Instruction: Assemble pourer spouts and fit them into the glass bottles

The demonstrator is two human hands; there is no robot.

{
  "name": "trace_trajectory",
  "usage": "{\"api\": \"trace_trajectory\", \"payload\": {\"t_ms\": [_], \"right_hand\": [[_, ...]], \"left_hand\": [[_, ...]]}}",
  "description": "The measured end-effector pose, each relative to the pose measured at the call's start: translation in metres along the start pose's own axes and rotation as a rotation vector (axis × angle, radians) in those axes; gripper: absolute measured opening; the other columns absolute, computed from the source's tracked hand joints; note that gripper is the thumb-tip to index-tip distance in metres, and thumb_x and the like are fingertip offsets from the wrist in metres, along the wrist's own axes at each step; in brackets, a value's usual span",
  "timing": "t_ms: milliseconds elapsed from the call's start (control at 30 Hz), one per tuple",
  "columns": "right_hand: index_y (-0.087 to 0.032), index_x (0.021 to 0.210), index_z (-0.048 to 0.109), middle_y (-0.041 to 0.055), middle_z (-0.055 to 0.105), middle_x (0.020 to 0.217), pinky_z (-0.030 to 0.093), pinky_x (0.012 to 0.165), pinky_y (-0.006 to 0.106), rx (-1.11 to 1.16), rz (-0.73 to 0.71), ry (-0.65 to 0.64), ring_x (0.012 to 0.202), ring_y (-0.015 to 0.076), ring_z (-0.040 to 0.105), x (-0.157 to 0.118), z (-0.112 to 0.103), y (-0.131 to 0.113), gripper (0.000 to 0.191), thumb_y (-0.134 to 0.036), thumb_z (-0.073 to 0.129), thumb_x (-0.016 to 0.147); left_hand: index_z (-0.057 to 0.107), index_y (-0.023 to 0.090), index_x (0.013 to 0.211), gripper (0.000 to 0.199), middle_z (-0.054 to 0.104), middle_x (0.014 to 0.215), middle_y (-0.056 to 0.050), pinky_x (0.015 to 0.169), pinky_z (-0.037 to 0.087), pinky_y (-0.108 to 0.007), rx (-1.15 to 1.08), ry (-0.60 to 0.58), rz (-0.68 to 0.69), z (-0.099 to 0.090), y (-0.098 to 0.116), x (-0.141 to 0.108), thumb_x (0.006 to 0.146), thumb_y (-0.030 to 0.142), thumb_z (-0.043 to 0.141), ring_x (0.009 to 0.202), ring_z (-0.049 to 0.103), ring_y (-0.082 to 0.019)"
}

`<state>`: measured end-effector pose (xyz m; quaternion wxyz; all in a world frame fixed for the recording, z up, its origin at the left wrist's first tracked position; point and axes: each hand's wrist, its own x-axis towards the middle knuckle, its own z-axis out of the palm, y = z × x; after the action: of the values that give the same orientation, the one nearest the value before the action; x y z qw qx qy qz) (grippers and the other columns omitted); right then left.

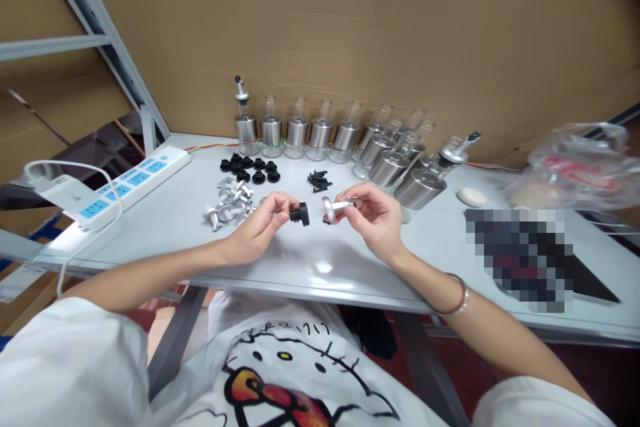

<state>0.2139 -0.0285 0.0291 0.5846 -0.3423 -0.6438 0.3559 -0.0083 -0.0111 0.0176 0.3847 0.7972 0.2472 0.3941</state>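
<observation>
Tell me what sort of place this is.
Probably a small assembly workstation: steel-banded glass bottles stand in a row, black stoppers and silvery spout pieces lie in groups, and a power strip sits on the table.

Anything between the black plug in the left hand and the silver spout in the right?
Nothing visible. The black plug in the left hand faces the silver spout in the right hand across an open gap. The small black pieces lie on the table beyond it, not in between.
</observation>
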Motion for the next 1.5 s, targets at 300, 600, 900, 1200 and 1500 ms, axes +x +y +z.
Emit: {"api": "trace_trajectory", "payload": {"t_ms": [300,600,900,1200,1500], "right_hand": [[-0.019,0.078,0.056,0.0019,0.064,0.07,0.059,0.053,0.03,0.043,0.056,-0.066,0.06,0.0165,0.068,0.001,0.001,-0.003,0.031,-0.047,0.07,0.076],[-0.018,0.079,0.056,0.0027,0.067,0.07,0.055,0.057,0.028,-0.028,0.023,-0.167,0.06,0.0144,0.067,0.0,0.002,0.003,0.028,-0.043,0.069,0.078],[-0.017,0.09,0.065,0.0026,0.069,0.065,0.053,0.062,0.03,-0.304,-0.026,-0.355,0.058,0.0143,0.065,0.0,-0.002,0.0,0.022,-0.037,0.055,0.089],[-0.017,0.094,0.066,0.0033,0.069,0.075,0.052,0.058,0.025,-0.388,-0.158,-0.378,0.054,0.0107,0.061,-0.001,-0.003,0.002,0.016,-0.027,0.054,0.091],[-0.016,0.092,0.065,0.0037,0.07,0.077,0.051,0.049,0.021,-0.323,-0.151,-0.365,0.054,0.011,0.065,-0.005,0.003,0.002,0.012,-0.024,0.056,0.09]], "left_hand": [[0.036,0.021,0.087,0.031,0.054,0.1,-0.009,0.082,0.044,-0.035,0.016,-0.017,0.043,0.004,-0.005,-0.002,0.097,0.05,0.031,0.091,0.052,-0.018],[0.036,0.021,0.089,0.024,0.051,0.097,-0.005,0.081,0.043,-0.032,-0.034,-0.027,0.09,0.005,-0.009,-0.003,0.099,0.043,0.033,0.086,0.052,-0.015],[0.034,0.021,0.087,0.028,0.048,0.095,-0.004,0.077,0.044,-0.032,-0.046,-0.027,0.07,0.004,-0.01,-0.001,0.098,0.046,0.032,0.076,0.055,-0.012],[0.033,0.021,0.088,0.025,0.046,0.094,-0.002,0.07,0.043,-0.028,-0.06,-0.052,0.101,0.005,-0.011,-0.002,0.099,0.043,0.031,0.071,0.055,-0.009],[0.032,0.021,0.088,0.023,0.046,0.092,-0.003,0.072,0.044,-0.031,-0.011,-0.012,0.164,0.007,-0.01,-0.005,0.1,0.041,0.029,0.073,0.055,-0.012]]}}
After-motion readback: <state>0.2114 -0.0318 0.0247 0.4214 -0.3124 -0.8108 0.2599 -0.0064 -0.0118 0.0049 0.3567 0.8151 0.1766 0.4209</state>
